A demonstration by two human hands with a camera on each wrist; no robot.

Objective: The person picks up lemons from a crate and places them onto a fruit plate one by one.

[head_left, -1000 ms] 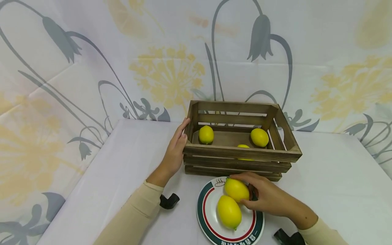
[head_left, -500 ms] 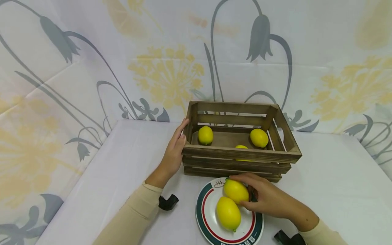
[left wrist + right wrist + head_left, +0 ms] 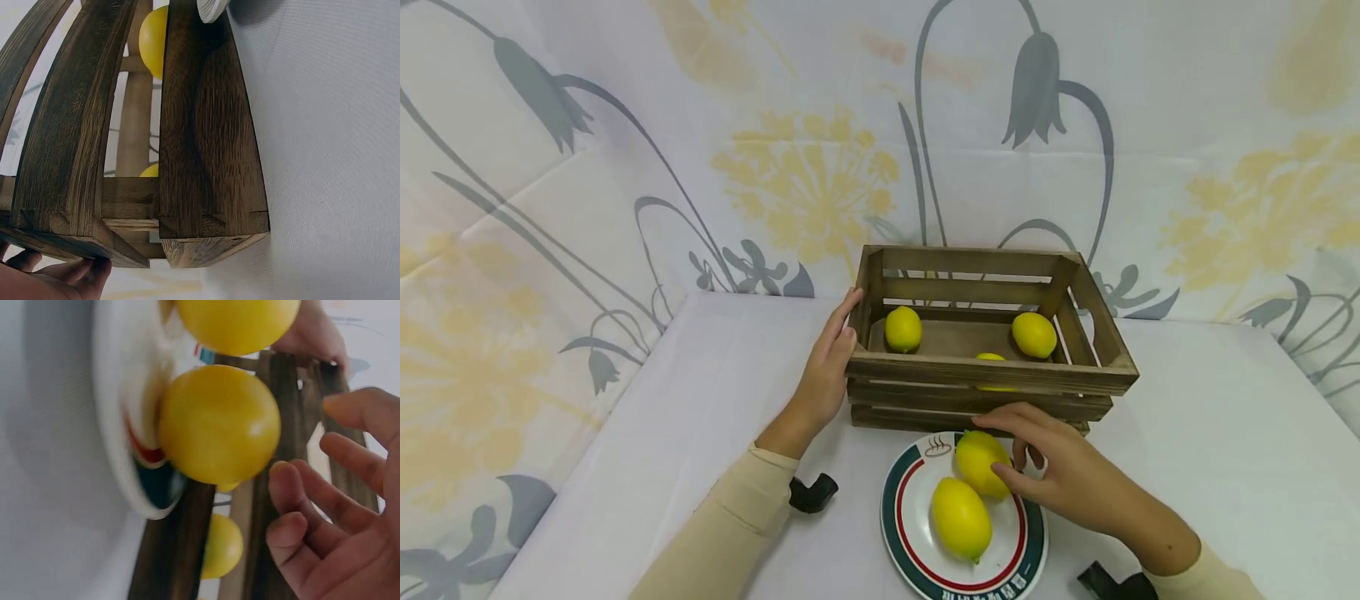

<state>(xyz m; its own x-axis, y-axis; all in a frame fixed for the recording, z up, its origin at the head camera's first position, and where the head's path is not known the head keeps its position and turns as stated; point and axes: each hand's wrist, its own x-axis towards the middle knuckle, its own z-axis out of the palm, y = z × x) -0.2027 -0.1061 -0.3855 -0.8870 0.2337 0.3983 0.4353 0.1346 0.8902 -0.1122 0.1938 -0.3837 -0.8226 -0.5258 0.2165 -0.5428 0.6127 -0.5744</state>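
My left hand [image 3: 820, 371] rests against the left end of a brown slatted wooden crate [image 3: 925, 367]; in the left wrist view its fingertips [image 3: 94, 275] touch the slats' end. Inside the crate lie three lemons: one at left [image 3: 903, 329], one at right [image 3: 1034, 335], and one partly behind the front slat [image 3: 991, 357]. Two more lemons sit on a round plate [image 3: 891, 517], a back lemon [image 3: 981, 462] and a front lemon [image 3: 961, 521]. Beside the back lemon hovers my right hand [image 3: 1067, 467], fingers loosely bent; the right wrist view shows a gap between lemon and fingers.
The plate stands just in front of the crate on a white-covered table [image 3: 737, 358]. A flower-patterned cloth [image 3: 820, 192] hangs close behind the crate. Black pieces show at the left wrist [image 3: 814, 493] and right wrist [image 3: 1116, 583].
My right hand has come off the back lemon, moving slightly up and right with its fingers spread wider. That lemon has shifted slightly right on the plate. The left hand stays at the crate.
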